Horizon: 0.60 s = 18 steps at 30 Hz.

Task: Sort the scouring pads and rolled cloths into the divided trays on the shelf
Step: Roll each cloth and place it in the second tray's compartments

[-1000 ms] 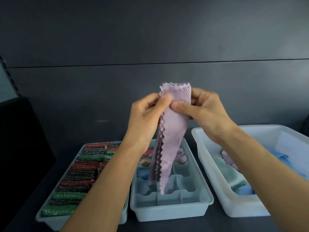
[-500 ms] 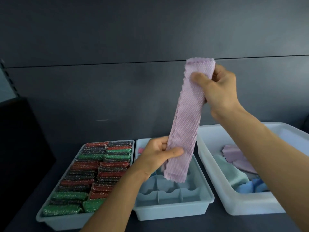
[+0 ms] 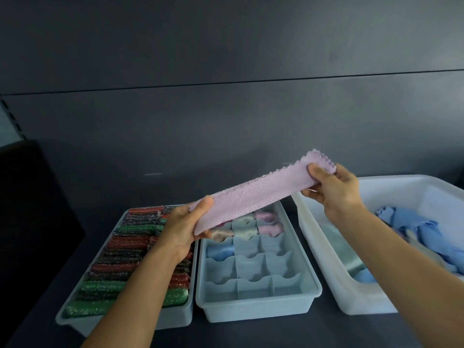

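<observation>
A lilac cloth folded into a long strip stretches between both hands above the trays. My left hand pinches its lower left end and my right hand pinches its upper right end. Below it lies the pale blue divided tray, with several rolled cloths in pink, cream and blue in its far cells; the near cells hold nothing. To its left a tray is packed with red, green and dark glittery scouring pads.
A white bin at the right holds loose blue, green and lilac cloths. All three containers sit on a dark shelf with a dark back wall. A black box stands at the far left.
The cloth strip hung vertically from my right hand; now it is lowered and pulled out slanting, nearly level. My left hand slid to the lower end and my right hand dropped.
</observation>
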Each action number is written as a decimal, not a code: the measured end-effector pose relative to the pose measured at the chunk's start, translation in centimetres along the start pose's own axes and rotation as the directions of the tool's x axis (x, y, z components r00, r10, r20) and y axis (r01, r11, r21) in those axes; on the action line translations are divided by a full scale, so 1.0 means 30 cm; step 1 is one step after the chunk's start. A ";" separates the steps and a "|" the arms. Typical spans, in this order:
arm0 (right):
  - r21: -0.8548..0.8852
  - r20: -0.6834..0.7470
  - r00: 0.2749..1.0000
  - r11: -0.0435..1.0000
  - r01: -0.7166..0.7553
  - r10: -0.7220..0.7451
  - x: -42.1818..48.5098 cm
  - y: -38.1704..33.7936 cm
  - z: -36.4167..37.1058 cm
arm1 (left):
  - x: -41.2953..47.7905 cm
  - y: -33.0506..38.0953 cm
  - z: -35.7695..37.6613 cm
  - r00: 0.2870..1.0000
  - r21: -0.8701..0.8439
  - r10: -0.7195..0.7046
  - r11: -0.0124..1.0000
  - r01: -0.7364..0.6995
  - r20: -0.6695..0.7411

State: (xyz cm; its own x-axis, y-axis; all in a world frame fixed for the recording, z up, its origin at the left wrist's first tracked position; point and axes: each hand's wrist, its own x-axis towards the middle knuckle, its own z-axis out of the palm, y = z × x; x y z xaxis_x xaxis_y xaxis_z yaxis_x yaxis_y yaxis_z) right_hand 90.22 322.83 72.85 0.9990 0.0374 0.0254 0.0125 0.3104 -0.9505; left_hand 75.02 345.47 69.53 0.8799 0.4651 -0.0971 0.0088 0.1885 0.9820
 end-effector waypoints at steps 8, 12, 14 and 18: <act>-0.392 0.153 0.932 0.846 0.363 -0.329 -0.081 0.032 0.064 | -0.004 0.069 0.058 0.991 0.027 -0.024 0.999 0.020 0.132; -0.441 0.376 0.843 0.726 0.528 -0.384 -0.181 0.046 0.132 | -0.021 0.095 0.167 0.986 0.039 -0.017 0.999 0.011 0.163; -0.388 0.444 0.820 0.748 0.539 -0.361 -0.227 0.049 0.147 | -0.031 0.100 0.201 0.984 0.013 -0.028 1.000 0.026 0.175; -0.373 0.537 0.787 0.752 0.544 -0.303 -0.259 0.050 0.141 | -0.037 0.097 0.223 0.977 -0.142 -0.047 0.987 0.078 0.210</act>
State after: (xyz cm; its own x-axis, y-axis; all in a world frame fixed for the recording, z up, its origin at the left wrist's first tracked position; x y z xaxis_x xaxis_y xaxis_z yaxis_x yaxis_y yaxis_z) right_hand 82.28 327.02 72.54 0.7595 0.4457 0.4739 0.5686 -0.1008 -0.8164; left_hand 77.26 339.73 73.59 0.9585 0.2642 -0.1068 0.0093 0.3454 0.9384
